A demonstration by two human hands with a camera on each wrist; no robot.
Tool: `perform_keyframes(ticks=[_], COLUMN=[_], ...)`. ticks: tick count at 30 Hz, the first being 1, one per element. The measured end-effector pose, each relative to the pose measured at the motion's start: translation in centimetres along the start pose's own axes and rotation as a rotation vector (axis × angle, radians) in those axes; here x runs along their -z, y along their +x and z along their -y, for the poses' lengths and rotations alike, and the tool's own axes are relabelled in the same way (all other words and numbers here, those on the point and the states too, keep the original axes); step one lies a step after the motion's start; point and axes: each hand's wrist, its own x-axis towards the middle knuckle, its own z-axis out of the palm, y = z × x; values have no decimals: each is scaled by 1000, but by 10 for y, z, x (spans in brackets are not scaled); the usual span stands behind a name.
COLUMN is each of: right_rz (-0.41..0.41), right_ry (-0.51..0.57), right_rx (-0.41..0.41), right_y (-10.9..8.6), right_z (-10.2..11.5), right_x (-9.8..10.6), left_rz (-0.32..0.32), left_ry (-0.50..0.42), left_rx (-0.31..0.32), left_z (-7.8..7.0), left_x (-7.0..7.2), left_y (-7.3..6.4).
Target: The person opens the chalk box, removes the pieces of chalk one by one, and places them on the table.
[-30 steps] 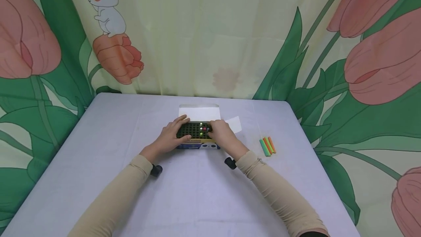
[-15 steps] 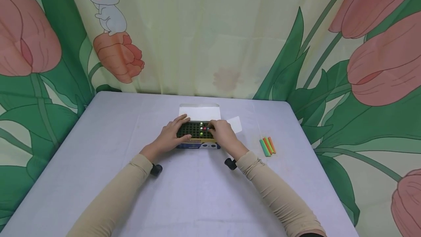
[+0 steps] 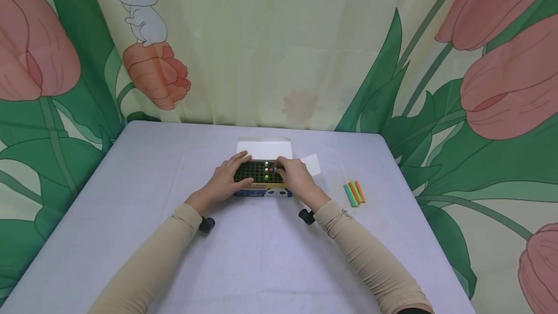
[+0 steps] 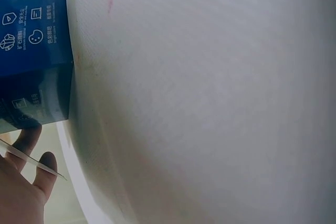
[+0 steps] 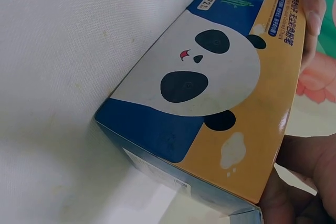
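An open box of coloured chalk (image 3: 257, 192), blue and yellow with a panda face, stands at the table's middle. Inside it a dark holder (image 3: 253, 172) full of holes bears a few chalk ends in white, green and red. My left hand (image 3: 223, 180) grips the box's left end, thumb along the front edge and fingers at the back. My right hand (image 3: 298, 178) is over the right end, thumb and fingertips pinching a bluish chalk stick, mostly hidden by the fingers. In the right wrist view the right fingers (image 5: 302, 161) curl behind the box's top edge.
The box's white lid (image 3: 263, 149) is folded back, and a white side flap (image 3: 311, 164) sticks out at the right. Several chalk sticks (image 3: 355, 194), green and orange, lie side by side right of my right hand. A printed curtain hangs behind the table.
My right fingertips have shifted slightly up and back over the holder's right end. The left hand and the box stay in place.
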Motion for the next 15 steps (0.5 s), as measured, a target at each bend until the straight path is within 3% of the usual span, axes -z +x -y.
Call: perform_keyframes(ticks=[15], right_rz=[-59], right_ry=[21], right_rx=[61], right_y=[-2], right_z=[-4], right_x=[-1], left_rz=[-8], left_ry=[2], left_rx=[-13], left_z=[2], left_x=[-1], left_y=[0])
